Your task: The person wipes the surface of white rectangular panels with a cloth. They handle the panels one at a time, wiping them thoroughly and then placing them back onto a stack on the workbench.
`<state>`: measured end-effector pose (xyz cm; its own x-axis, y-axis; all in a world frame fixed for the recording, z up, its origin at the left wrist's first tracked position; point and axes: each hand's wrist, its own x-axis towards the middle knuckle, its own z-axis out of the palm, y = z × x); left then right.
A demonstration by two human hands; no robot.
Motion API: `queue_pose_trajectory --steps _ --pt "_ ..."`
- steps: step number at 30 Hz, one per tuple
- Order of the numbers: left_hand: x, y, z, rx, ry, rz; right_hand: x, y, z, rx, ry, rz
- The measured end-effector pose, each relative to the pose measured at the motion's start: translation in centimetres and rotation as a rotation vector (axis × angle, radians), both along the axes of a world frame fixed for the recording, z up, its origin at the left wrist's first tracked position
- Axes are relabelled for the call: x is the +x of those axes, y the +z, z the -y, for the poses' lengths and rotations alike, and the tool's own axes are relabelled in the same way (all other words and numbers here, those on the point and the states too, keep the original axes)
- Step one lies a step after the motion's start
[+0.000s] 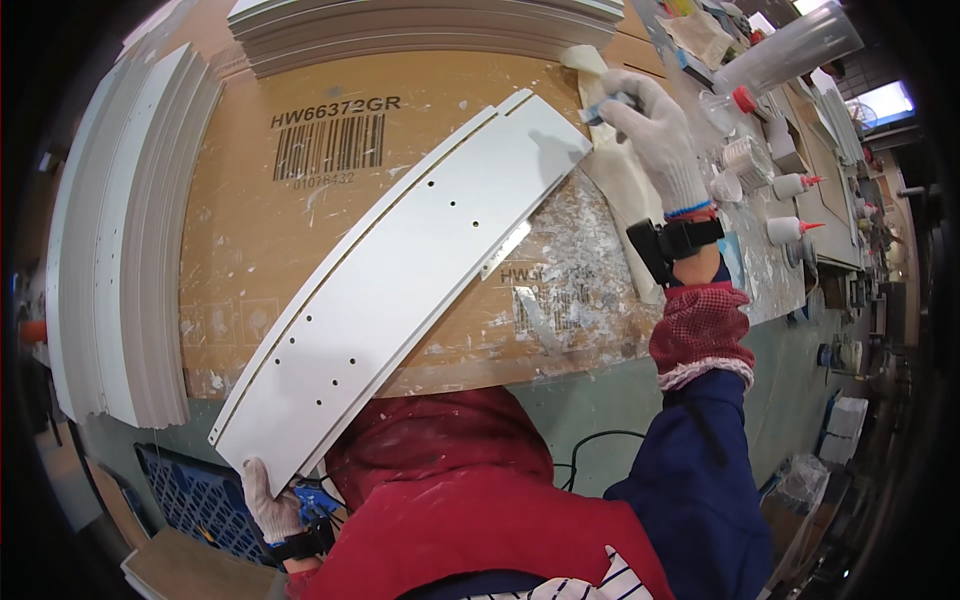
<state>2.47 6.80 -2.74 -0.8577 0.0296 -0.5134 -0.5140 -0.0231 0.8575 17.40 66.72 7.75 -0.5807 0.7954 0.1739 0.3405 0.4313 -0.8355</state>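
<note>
A long white panel with drilled holes and a groove along its far-left edge lies slantwise before me. My left hand, in a white glove, is closed on the panel's near corner, thumb on top and the other fingers hidden underneath. Above the panel's far right end, my gloved right hand is raised, pinching a small blue-grey piece between thumb and fingers. Its exact kind cannot be made out. Just beneath that hand, a cream cloth runs down the right side of the work surface.
Brown cardboard covers the worktop, smeared white on the right. Stacked white panels stand at the left and far side. Red-tipped glue bottles and a clear plastic cylinder are at right. A blue crate sits low left.
</note>
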Motion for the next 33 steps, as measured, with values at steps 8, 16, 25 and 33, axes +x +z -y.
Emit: queue_pose_trajectory --steps 8,16,25,33 --pt "0.4 1.1 -1.8 0.116 -0.023 0.011 -8.2 -0.9 1.2 0.317 0.077 0.319" --pt "0.5 0.5 -1.8 0.084 0.118 0.023 -10.1 -4.0 -1.0 0.222 0.115 0.314" --pt "0.5 1.0 -1.1 0.098 0.049 0.082 -10.3 -3.0 -0.2 0.194 0.092 0.356" --pt "0.4 1.8 -1.9 0.118 0.032 0.073 -10.8 -3.6 -0.8 0.255 0.092 0.359"
